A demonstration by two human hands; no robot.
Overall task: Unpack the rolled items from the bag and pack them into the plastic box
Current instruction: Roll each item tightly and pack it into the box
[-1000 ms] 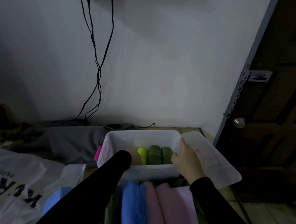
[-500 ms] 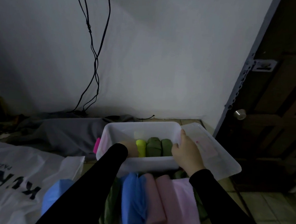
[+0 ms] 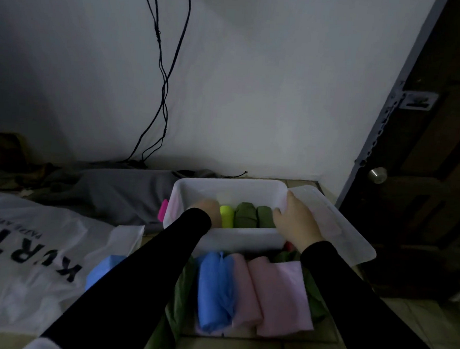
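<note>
The white plastic box [image 3: 230, 186] stands on the floor in front of me. It holds a yellow roll [image 3: 226, 215] and two green rolls [image 3: 244, 215] side by side. My left hand [image 3: 207, 208] reaches down into the box just left of the yellow roll; its fingers are hidden. My right hand [image 3: 296, 222] grips the box's right wall, thumb along the rim. In front of the box lie a blue roll [image 3: 215, 287] and two pink rolls [image 3: 283, 295] on green cloth. The white bag [image 3: 28, 242] lies at the left, with another blue roll [image 3: 102, 267] at its mouth.
The box's clear lid [image 3: 339, 228] lies against its right side. A magenta item [image 3: 163, 210] sits outside the box's left wall. Grey cloth [image 3: 118, 191] is heaped behind, under hanging cables [image 3: 162, 88]. A dark door [image 3: 428, 161] stands at the right.
My left hand has stayed low inside the box beside the yellow roll. The right hand keeps its hold on the right wall. Only the view has shifted a little.
</note>
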